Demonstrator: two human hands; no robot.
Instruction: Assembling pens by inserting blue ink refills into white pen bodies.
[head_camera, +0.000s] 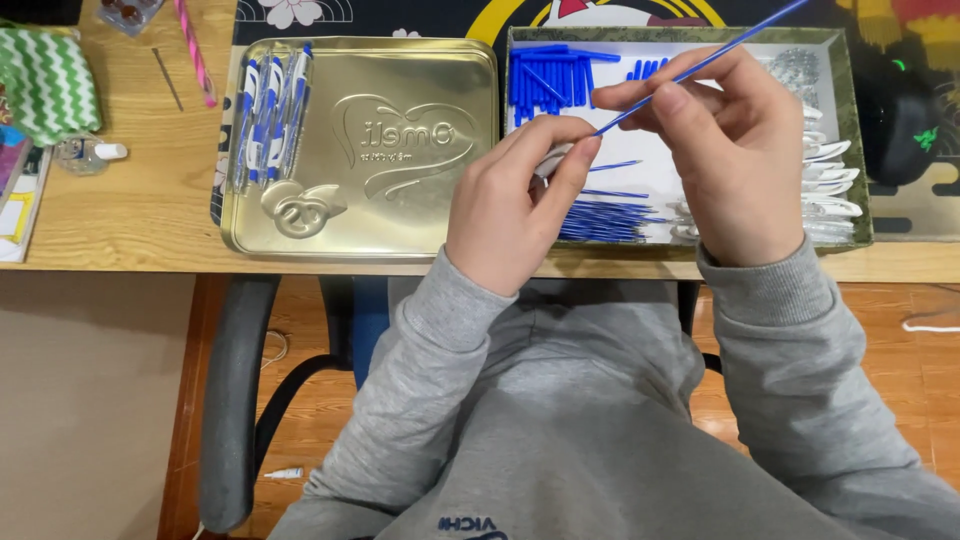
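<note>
Blue refill (700, 62) sits pinched in right hand (735, 150) fingers; left hand (515, 205) fingertips close on its lower tip, above the parts tray (858, 150)

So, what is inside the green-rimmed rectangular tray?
The green-rimmed rectangular tray holds short blue plastic caps, thin blue refills and white plastic pen parts. Both hands cover its middle, so that part stays unseen.

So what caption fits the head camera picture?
Two hands, left and right, hold a thin blue refill over a parts tray.
</note>
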